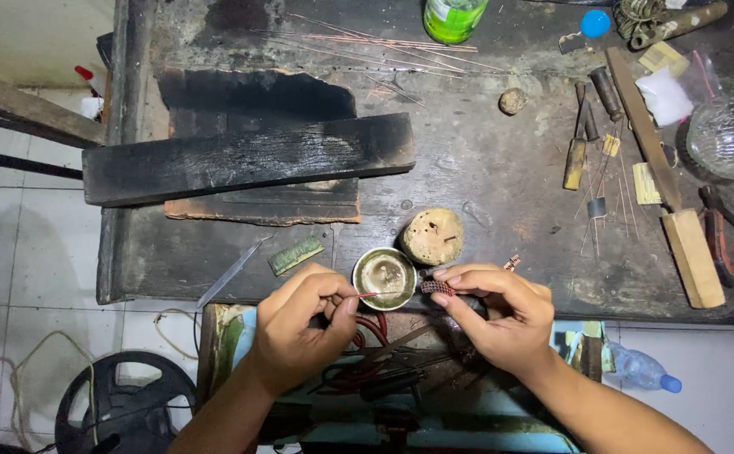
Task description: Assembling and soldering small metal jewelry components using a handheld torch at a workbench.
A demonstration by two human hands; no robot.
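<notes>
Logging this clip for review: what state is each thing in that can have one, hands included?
Left hand: pinching a thin wire, its tip over the bowl.
Right hand: grip closed on a small woven metal piece.
Small metal bowl: upright, open.
Green bottle: standing; top out of view.
Glass bowl: looks upturned.
Plastic bottle: lying down, blue cap on.

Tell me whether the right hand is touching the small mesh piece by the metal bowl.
Touching. The head view shows the right hand pinching the small mesh piece between thumb and fingertips, just right of the metal bowl.
</notes>
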